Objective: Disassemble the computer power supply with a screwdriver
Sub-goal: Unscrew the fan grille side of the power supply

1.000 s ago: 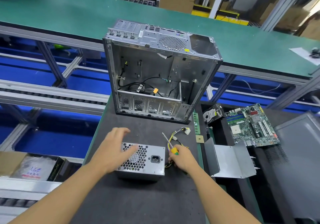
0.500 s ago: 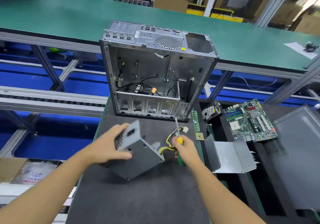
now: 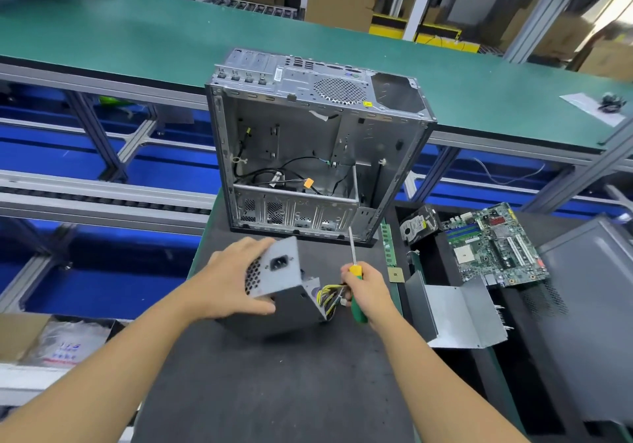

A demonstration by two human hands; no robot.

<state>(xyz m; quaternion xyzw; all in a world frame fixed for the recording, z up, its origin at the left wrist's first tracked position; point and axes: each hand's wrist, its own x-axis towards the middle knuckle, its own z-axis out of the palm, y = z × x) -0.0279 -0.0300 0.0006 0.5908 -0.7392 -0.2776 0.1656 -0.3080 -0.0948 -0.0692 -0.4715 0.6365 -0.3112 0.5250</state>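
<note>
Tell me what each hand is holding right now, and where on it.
Left hand holds the power supply across its vented socket end; right hand holds the screwdriver by its handle.

The power supply (image 3: 291,283), a grey metal box, is tilted on one edge on the dark desk (image 3: 274,391), its vented socket face turned up. Yellow wires (image 3: 328,297) spill from its right end. Just right of it, the yellow-and-green screwdriver (image 3: 355,269) points its shaft up and far.
</note>
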